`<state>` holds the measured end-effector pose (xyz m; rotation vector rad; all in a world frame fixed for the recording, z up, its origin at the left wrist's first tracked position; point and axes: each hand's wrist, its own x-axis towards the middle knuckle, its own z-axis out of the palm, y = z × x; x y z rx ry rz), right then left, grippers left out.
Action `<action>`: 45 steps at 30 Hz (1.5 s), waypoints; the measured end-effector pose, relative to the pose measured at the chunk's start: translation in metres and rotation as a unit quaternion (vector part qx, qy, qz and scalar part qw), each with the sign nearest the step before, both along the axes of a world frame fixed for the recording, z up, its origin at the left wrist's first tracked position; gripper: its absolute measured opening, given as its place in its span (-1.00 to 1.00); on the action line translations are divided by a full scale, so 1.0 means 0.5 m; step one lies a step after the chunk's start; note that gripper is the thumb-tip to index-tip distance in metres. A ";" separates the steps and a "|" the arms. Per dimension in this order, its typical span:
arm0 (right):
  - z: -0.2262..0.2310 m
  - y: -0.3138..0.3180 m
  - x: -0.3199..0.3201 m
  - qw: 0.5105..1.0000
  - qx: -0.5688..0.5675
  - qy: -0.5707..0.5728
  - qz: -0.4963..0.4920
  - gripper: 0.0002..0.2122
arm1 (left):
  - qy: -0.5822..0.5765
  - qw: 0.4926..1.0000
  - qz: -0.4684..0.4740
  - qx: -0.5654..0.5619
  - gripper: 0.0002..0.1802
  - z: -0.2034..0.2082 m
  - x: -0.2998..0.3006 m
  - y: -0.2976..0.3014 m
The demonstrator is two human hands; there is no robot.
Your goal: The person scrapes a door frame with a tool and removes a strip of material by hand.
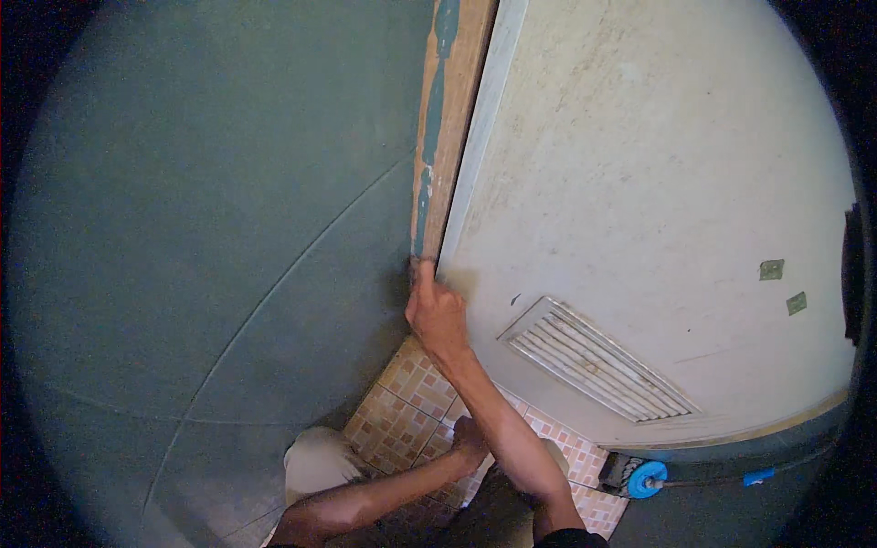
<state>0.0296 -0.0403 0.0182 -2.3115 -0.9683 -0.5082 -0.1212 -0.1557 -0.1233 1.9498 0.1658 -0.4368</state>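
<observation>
My right hand (438, 315) is closed with its fingers pressed against the lower part of a wooden door frame (448, 137). Whatever it grips, if anything, is hidden behind the fingers. Patches of blue-green paint with ragged edges run down the bare wood above the hand. Lower down, my left hand (470, 442) hangs over the floor beside my right forearm, which passes close to it. Its fingers look curled in, and what may be inside them does not show.
On the left stands a dark green wall (228, 183) with a curved ridge. A stained pale door (639, 183) with a louvred vent (598, 361) fills the right. Below are patterned floor tiles (402, 393). A brush-like object with a blue disc (647, 479) lies at lower right.
</observation>
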 end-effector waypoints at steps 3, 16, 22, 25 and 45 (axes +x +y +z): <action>0.052 0.006 -0.002 0.996 0.091 -0.023 0.004 -0.73 | 0.198 0.936 0.202 -0.210 -0.71 -0.059 -0.001 -0.019; -0.014 -0.003 -0.009 1.000 -0.017 -0.016 0.007 -0.83 | -0.020 0.998 0.052 0.036 -0.76 0.040 0.004 0.009; 0.022 0.023 -0.018 0.993 0.091 -0.069 0.013 -0.82 | -0.014 0.994 -0.002 0.108 -0.68 -0.104 -0.005 0.011; -0.003 -0.016 -0.010 0.998 -0.063 -0.024 -0.005 -0.72 | -0.056 0.997 0.009 0.052 -0.68 -0.043 -0.002 -0.013; -0.036 -0.004 -0.001 0.961 -0.097 -0.192 0.176 -0.76 | -0.212 0.827 -0.231 0.467 -0.80 0.224 -0.092 0.055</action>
